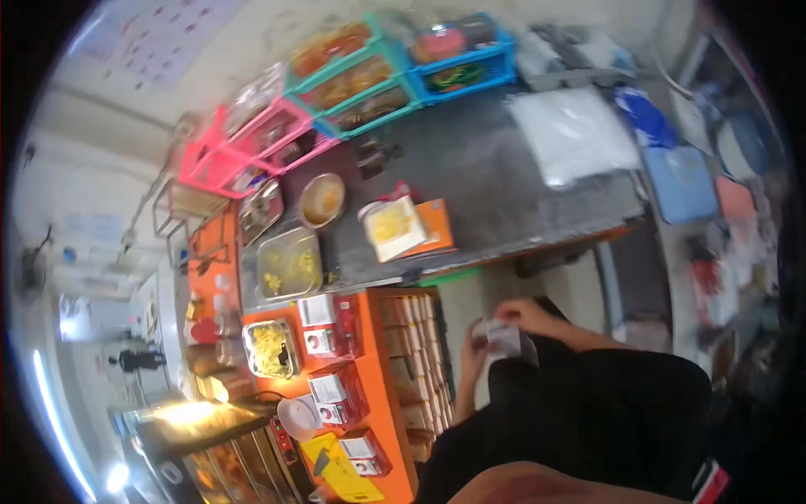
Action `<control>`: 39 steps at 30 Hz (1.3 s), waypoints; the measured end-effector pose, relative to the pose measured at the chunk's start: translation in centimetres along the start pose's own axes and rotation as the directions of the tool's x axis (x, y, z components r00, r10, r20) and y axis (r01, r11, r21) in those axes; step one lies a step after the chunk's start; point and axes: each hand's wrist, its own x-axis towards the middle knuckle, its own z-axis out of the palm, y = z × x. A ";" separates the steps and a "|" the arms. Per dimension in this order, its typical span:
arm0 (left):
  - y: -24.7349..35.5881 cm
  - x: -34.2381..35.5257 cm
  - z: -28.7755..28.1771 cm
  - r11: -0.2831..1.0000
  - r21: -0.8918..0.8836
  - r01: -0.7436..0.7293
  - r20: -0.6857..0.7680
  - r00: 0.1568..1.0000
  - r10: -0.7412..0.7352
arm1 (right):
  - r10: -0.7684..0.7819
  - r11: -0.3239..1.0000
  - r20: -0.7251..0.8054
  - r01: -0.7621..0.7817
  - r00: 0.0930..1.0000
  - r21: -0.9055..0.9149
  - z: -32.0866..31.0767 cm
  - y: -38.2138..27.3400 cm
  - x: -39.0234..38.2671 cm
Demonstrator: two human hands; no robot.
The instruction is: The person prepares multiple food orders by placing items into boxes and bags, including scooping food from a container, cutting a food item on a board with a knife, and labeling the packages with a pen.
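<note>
A small, thin whitish plastic bag (509, 338) is pinched between my two hands, in front of my dark clothing. My left hand (473, 351) grips its left side with the fingers drawn together. The fingers of my right hand (527, 316) close on its upper edge. Motion blur hides the finer shape of the bag and my fingertips. Beyond my hands, on the dark table (470, 185), a white-and-yellow packet (392, 227) lies partly over an orange packet (435, 223).
On the table stand a metal bowl (322, 200) and a clear tray of yellow food (290, 263). Stacked baskets (348, 84) line the wall. At the left, an orange counter (378, 395) carries a foil tray (270, 349), several red-and-white boxes (337, 395) and a lit glass food warmer (227, 458).
</note>
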 end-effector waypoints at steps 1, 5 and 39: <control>3.8 1.5 0.8 0.999 -0.044 -0.029 -0.012 1.000 0.028 | 0.029 0.998 -0.058 -0.026 0.998 0.057 -2.7 -3.8 0.0; 12.2 14.0 2.5 0.966 0.181 -0.184 -0.108 0.973 0.206 | -0.152 0.961 -0.360 0.053 0.921 -0.271 -17.2 -13.1 3.6; 24.2 32.2 22.5 0.516 0.669 -0.535 0.323 0.834 0.447 | -0.244 0.306 -0.066 0.012 0.968 -0.952 -41.7 -4.5 16.9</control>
